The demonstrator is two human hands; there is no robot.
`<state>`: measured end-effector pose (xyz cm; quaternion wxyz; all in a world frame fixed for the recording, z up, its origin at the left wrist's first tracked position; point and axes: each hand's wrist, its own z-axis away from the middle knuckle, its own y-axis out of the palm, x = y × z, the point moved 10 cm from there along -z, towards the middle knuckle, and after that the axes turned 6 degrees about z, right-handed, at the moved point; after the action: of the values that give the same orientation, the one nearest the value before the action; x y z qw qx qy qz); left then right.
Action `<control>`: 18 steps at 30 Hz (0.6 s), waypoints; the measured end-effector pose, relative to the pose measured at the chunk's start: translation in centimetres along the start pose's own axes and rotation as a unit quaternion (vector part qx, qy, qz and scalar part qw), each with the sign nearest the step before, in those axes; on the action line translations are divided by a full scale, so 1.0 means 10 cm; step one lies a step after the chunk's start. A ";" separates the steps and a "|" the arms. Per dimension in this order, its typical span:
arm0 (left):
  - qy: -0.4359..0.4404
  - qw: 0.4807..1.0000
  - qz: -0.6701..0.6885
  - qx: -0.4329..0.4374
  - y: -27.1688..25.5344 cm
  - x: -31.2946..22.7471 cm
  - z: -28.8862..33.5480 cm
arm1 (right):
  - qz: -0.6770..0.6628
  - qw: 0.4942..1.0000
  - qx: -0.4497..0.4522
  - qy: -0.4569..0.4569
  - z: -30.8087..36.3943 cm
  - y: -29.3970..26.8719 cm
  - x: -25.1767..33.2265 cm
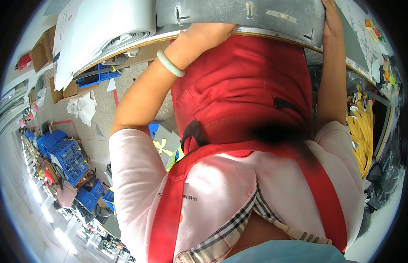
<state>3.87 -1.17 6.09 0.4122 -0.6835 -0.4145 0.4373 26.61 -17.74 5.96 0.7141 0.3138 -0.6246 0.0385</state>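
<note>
A flat grey board (239,12) with black corner marks and pieces of tape lies at the near edge of the worktable, cut off by the top of the view. My left hand (211,34), below a pale bangle (170,64), rests against the board's near edge. Its fingers are turned inward and mostly hidden. Along the board's right edge is my right hand (333,19), closed about that side, with the fingertips out of view.
A thick roll of white sheet material (112,22) lies on the table at the left. Blue crates (68,160) and cardboard boxes (42,48) stand on the floor at the left. Yellow strips (361,131) hang below the table at the right, beside dark plastic bags (381,188).
</note>
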 end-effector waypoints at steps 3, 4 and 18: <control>-0.047 0.992 -0.064 0.095 0.07 -0.04 0.09 | -0.551 0.765 0.227 0.243 0.03 0.22 -0.19; -0.054 0.996 -0.024 0.066 -0.01 0.06 0.18 | -0.547 0.773 0.213 0.240 -0.02 0.13 -0.18; 0.150 0.906 0.080 -0.389 0.71 -0.87 -1.43 | -0.073 0.996 -0.048 0.004 0.05 -0.13 0.18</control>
<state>16.34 -14.31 5.72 0.1346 -0.8777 -0.4292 0.1653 27.14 -19.64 7.15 0.7320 0.3237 -0.5980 -0.0429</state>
